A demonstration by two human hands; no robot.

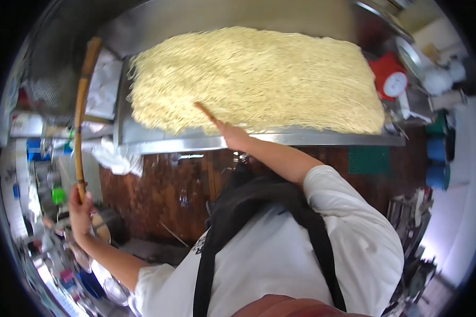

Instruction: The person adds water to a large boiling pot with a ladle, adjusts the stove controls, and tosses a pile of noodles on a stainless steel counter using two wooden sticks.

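A wide, thick layer of pale yellow noodles (259, 79) covers most of a steel table (280, 139) in front of me. Out to the left, my left hand (81, 211) is closed around the lower end of a long bamboo pole (79, 121), which stretches away past the table's left end. My right hand (234, 136) grips a wooden stick (203, 112) at the table's front edge. The stick's far tip lies over the noodles' front left part; whether it touches them I cannot tell.
A red scale with a white dial (388, 76) stands at the table's right end. White cloth (116, 158) hangs near its left corner. The brown floor (169, 185) looks wet, with a green mat (369, 160) on the right. Blue buckets (438, 174) stand at far right.
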